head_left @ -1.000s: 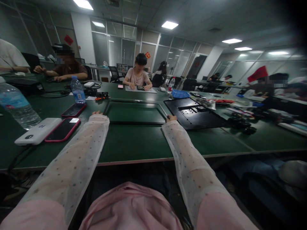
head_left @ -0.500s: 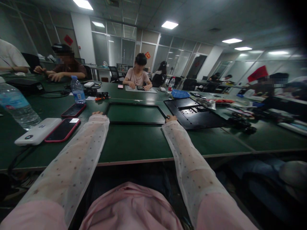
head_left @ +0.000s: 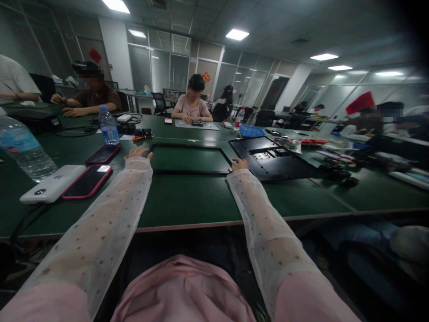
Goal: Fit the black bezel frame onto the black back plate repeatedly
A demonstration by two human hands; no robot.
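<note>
A black frame (head_left: 189, 158) is touched on both sides.
The left hand (head_left: 138, 153) is laid flat with fingers spread; the right hand (head_left: 240, 163) is curled on the corner.

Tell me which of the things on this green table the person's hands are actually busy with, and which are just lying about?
In hand:
- black frame, lying flat on the table
- left hand at its left near corner
- right hand at its right near corner

Lying about:
- two phones
- white power bank
- water bottles
- black panel
- blue basket
</note>
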